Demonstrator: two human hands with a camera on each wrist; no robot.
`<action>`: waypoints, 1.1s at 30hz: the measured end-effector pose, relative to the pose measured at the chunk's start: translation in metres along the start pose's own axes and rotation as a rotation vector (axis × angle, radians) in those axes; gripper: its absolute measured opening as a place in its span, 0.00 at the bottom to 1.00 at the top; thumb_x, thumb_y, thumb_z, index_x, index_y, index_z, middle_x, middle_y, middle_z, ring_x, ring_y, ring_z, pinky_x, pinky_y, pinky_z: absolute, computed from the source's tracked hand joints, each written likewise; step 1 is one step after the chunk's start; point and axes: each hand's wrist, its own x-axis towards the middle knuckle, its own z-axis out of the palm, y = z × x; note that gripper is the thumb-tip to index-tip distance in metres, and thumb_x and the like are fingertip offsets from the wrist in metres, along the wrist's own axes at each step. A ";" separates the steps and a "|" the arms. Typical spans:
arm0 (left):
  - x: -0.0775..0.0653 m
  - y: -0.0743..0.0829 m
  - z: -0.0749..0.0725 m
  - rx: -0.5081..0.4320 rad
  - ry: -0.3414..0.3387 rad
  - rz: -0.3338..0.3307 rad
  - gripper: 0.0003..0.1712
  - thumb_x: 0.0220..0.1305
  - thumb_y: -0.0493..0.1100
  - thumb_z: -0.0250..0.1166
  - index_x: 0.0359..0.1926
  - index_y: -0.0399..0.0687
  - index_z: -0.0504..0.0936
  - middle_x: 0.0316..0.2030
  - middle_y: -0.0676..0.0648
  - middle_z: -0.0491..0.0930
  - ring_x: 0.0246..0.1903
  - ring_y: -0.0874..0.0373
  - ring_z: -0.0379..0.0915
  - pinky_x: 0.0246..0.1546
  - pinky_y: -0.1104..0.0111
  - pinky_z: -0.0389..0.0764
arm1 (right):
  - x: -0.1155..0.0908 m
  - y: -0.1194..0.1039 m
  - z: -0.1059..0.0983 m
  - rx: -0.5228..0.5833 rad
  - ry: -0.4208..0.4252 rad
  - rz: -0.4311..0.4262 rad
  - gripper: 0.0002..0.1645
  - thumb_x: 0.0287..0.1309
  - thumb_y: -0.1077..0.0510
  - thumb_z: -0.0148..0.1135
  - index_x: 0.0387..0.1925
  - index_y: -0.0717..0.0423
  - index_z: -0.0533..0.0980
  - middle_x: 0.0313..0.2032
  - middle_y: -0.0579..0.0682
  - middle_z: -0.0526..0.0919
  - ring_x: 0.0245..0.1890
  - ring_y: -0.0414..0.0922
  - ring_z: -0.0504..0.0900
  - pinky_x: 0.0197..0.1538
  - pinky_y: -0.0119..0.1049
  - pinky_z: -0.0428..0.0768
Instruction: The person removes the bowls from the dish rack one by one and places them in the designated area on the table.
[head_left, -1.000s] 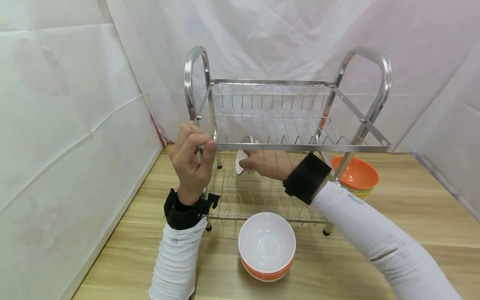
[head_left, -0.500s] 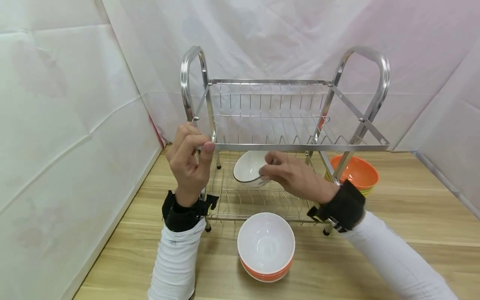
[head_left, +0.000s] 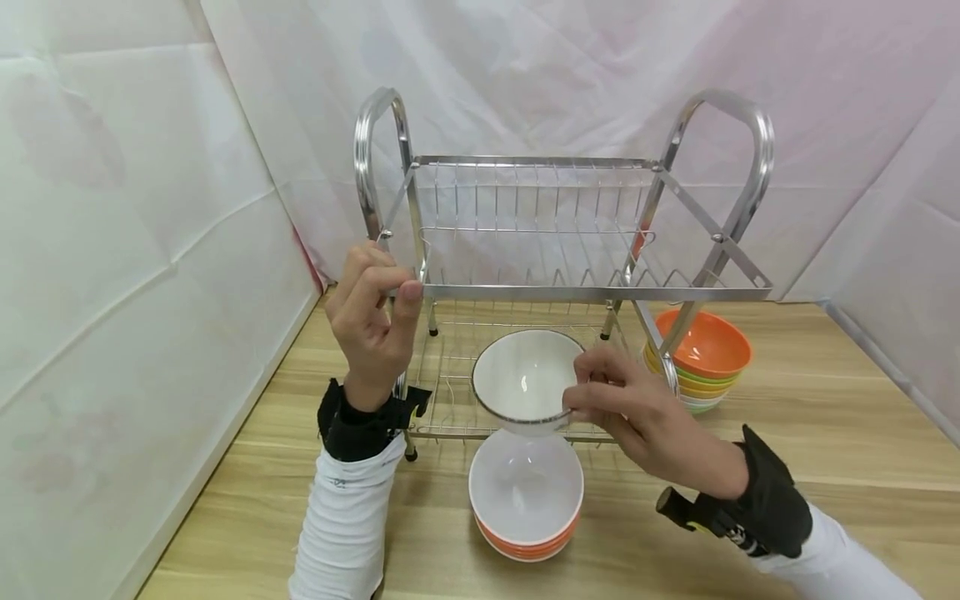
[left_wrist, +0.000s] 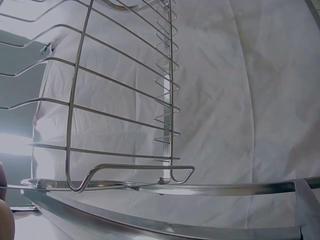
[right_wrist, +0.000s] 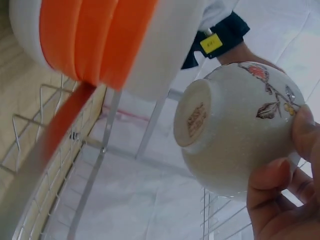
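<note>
My right hand [head_left: 637,408] pinches the rim of a white bowl [head_left: 528,375] with a dark edge, in front of the lower rack and just above a stack of bowls. In the right wrist view the bowl [right_wrist: 245,130] shows its foot ring and a painted flower sprig. The stack of white and orange bowls [head_left: 525,492] stands on the table before the rack. My left hand [head_left: 371,321] holds the front left corner of the upper shelf of a two-tier metal dish rack [head_left: 592,293], thumb and curled fingers at the bar.
Behind the rack's right leg stands another stack of coloured bowls [head_left: 705,350], orange on top. The lower wire shelf [head_left: 450,400] lies behind the held bowl. White cloth walls [head_left: 150,250] enclose the wooden table [head_left: 225,500] at the back and sides.
My right hand has drawn the white bowl out from the lower shelf, towards me and down to above the front stack. My left hand stays at the rack's corner.
</note>
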 end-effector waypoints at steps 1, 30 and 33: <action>0.000 0.000 0.000 -0.002 0.001 0.000 0.27 0.68 0.52 0.59 0.19 0.37 0.71 0.17 0.43 0.60 0.19 0.51 0.54 0.25 0.68 0.54 | -0.001 -0.003 0.001 0.016 0.008 -0.017 0.11 0.71 0.52 0.49 0.40 0.50 0.78 0.41 0.51 0.69 0.38 0.42 0.68 0.37 0.25 0.68; -0.001 -0.001 0.005 -0.027 0.000 -0.004 0.27 0.68 0.52 0.59 0.19 0.37 0.71 0.17 0.44 0.60 0.19 0.51 0.53 0.25 0.67 0.54 | -0.052 -0.021 0.038 0.086 -0.036 -0.079 0.08 0.71 0.58 0.50 0.42 0.48 0.77 0.43 0.51 0.71 0.39 0.42 0.71 0.40 0.28 0.71; -0.001 -0.002 0.005 -0.028 0.004 -0.004 0.27 0.68 0.52 0.59 0.19 0.36 0.71 0.17 0.43 0.60 0.19 0.51 0.53 0.26 0.67 0.54 | -0.057 -0.020 0.040 0.096 -0.038 -0.067 0.07 0.70 0.57 0.52 0.42 0.47 0.77 0.44 0.51 0.72 0.40 0.42 0.71 0.42 0.28 0.71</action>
